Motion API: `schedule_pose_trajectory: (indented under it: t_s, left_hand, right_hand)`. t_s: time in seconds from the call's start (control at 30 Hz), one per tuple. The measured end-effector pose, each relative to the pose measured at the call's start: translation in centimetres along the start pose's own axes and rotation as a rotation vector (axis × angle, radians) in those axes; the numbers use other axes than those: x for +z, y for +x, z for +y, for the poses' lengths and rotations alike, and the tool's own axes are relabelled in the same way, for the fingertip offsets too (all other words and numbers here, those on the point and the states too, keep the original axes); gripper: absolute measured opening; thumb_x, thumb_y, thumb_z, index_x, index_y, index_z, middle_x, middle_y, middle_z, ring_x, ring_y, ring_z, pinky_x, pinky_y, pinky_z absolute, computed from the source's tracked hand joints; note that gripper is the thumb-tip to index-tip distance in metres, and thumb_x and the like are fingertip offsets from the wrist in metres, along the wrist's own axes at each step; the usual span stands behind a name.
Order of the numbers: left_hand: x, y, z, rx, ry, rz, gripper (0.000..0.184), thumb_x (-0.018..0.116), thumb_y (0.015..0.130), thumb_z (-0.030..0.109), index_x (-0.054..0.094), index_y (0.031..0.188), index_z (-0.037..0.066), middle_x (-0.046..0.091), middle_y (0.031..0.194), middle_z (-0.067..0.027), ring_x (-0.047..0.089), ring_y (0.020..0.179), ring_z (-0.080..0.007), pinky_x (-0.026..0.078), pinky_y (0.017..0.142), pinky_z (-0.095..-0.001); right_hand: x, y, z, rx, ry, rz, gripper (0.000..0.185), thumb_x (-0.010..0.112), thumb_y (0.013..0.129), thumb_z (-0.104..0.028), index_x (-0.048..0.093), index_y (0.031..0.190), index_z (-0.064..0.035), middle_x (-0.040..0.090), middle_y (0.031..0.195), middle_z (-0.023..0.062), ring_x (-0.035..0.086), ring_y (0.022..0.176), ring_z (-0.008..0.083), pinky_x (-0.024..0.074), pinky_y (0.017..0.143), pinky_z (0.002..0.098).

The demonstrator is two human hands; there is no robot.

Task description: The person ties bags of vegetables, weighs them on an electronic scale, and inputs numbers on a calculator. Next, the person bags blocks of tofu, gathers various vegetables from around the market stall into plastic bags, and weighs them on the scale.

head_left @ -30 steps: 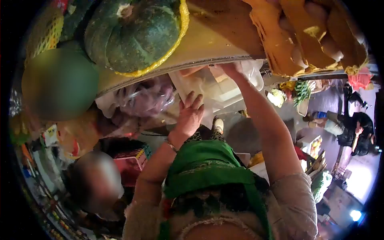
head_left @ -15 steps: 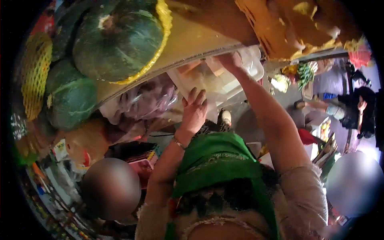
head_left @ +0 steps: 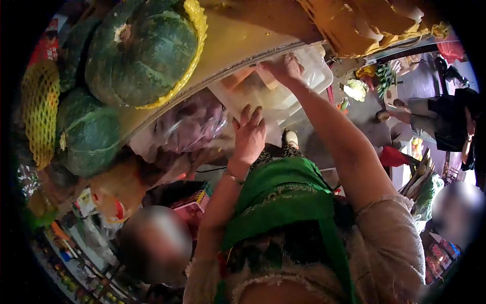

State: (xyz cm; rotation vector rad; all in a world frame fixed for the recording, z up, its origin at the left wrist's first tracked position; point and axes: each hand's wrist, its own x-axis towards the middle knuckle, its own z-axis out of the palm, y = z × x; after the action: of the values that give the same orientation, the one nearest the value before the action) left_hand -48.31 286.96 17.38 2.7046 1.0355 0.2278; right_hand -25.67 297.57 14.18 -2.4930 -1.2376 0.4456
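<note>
A whitish plastic tub (head_left: 316,83) sits below the counter edge, with pale orange chunks (head_left: 240,78) and cloudy clear plastic in it. My right hand (head_left: 284,68) reaches over the tub, its fingers bent inward near the counter edge; what they grip, if anything, is hidden. At the tub's near side is my left hand (head_left: 249,136), fingers stretched up and apart, close to the clear plastic. A bracelet circles my left wrist. Left of the tub lies a purplish plastic bag (head_left: 190,124) with unclear contents.
Dark green pumpkins (head_left: 142,55), one edged with yellow foam net, rest on the counter (head_left: 238,30) above. An orange-brown tray (head_left: 364,28) stands at upper right. Blurred-out people appear at both sides; another person (head_left: 450,121) stands at far right. Vegetables (head_left: 355,89) lie on the floor.
The view has shifted slightly. My right hand has moved a little left along the tub, its fingers now more visible. My left hand stays by the tub with fingers still spread.
</note>
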Motion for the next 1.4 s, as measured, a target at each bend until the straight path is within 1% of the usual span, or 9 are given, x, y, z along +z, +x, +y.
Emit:
schedule_pose_trajectory:
  t_s: [0.13, 0.37, 0.47, 0.57, 0.67, 0.9, 1.1, 1.27, 1.4]
  left_hand:
    - [-0.1, 0.1, -0.1, -0.002, 0.028, -0.012, 0.031, 0.062, 0.074, 0.021, 0.065, 0.101, 0.005, 0.046, 0.132, -0.005, 0.029, 0.13, -0.0304, 0.033, 0.095, -0.0595]
    - [0.8, -0.2, -0.7, 0.017, -0.048, 0.13, 0.027, 0.062, 0.073, 0.019, 0.065, 0.096, 0.005, 0.047, 0.132, -0.0046, 0.03, 0.13, -0.0301, 0.032, 0.093, -0.0585]
    - [0.6, -0.3, -0.8, -0.003, -0.057, 0.086, 0.027, 0.062, 0.072, 0.018, 0.065, 0.095, 0.005, 0.047, 0.132, -0.0046, 0.03, 0.131, -0.0301, 0.032, 0.092, -0.0594]
    - [-0.1, -0.3, -0.8, -0.007, -0.068, 0.041, 0.025, 0.062, 0.071, 0.017, 0.065, 0.093, 0.005, 0.047, 0.132, -0.0049, 0.03, 0.131, -0.0301, 0.032, 0.092, -0.0588]
    - [-0.1, -0.3, -0.7, -0.009, -0.049, 0.044, 0.025, 0.063, 0.07, 0.017, 0.065, 0.092, 0.005, 0.048, 0.131, -0.0053, 0.032, 0.13, -0.03, 0.032, 0.091, -0.0579]
    - [0.1, -0.1, -0.5, 0.001, -0.032, 0.123, 0.025, 0.064, 0.068, 0.016, 0.065, 0.09, 0.006, 0.05, 0.129, -0.0049, 0.035, 0.128, -0.0289, 0.033, 0.089, -0.0557]
    - [0.1, 0.2, -0.2, -0.006, 0.027, 0.075, 0.026, 0.064, 0.067, 0.015, 0.067, 0.092, 0.009, 0.05, 0.13, -0.0051, 0.034, 0.129, -0.0282, 0.035, 0.089, -0.0546]
    - [0.2, -0.2, -0.6, -0.006, -0.042, 0.108, 0.024, 0.061, 0.069, 0.015, 0.067, 0.092, 0.008, 0.05, 0.13, -0.006, 0.031, 0.13, -0.0285, 0.034, 0.089, -0.055]
    - [0.3, 0.0, -0.4, -0.004, -0.019, 0.104, 0.023, 0.061, 0.069, 0.014, 0.066, 0.091, 0.007, 0.05, 0.13, -0.0063, 0.031, 0.13, -0.0291, 0.034, 0.089, -0.0555]
  right_hand:
    - [-1.9, -0.1, -1.2, 0.11, 0.052, -0.239, 0.08, 0.074, 0.059, -0.057, 0.057, 0.123, -0.0106, 0.062, 0.118, 0.0158, 0.059, 0.108, 0.0325, 0.0447, 0.089, 0.0429]
    - [2.6, 5.2, 3.2, -0.599, -0.4, -0.101, 0.04, 0.058, 0.086, -0.044, 0.065, 0.104, -0.0088, 0.067, 0.099, 0.0061, 0.063, 0.094, 0.0221, 0.0502, 0.077, 0.0347]
    - [3.4, 6.2, 4.9, -0.295, 1.062, -0.115, 0.062, 0.079, 0.073, -0.023, 0.052, 0.127, -0.0055, 0.059, 0.118, 0.0065, 0.058, 0.104, 0.0203, 0.0485, 0.091, 0.0358]
    - [-1.3, 3.2, 0.3, 0.083, 0.492, -0.38, 0.038, 0.066, 0.081, -0.039, 0.067, 0.103, -0.0078, 0.069, 0.097, 0.0079, 0.065, 0.091, 0.0217, 0.0514, 0.075, 0.035]
    - [5.6, 6.0, 5.6, -0.597, 0.641, 0.066, 0.045, 0.074, 0.074, -0.039, 0.066, 0.105, -0.0067, 0.069, 0.098, 0.0107, 0.064, 0.091, 0.0236, 0.0504, 0.077, 0.0351]
    - [3.4, 3.9, 4.4, -0.082, 0.517, -0.137, 0.051, 0.062, 0.082, -0.043, 0.058, 0.116, -0.0051, 0.066, 0.108, 0.0149, 0.062, 0.099, 0.0339, 0.0479, 0.082, 0.0405]
    - [2.7, 2.7, 3.1, -0.148, 0.203, 0.285, 0.027, 0.056, 0.086, -0.029, 0.064, 0.091, -0.0039, 0.064, 0.094, 0.0208, 0.061, 0.089, 0.0377, 0.0481, 0.076, 0.0419]
    - [-5.8, -1.7, -0.9, -0.18, 1.139, 0.304, 0.008, 0.055, 0.085, -0.001, 0.059, 0.09, 0.0028, 0.064, 0.089, 0.0051, 0.053, 0.084, 0.0125, 0.0449, 0.071, 0.0289]
    - [-4.0, -0.4, -0.8, -0.565, 0.49, 0.426, 0.019, 0.054, 0.08, -0.004, 0.06, 0.098, 0.0003, 0.063, 0.093, 0.0159, 0.057, 0.084, 0.0312, 0.0458, 0.075, 0.037]
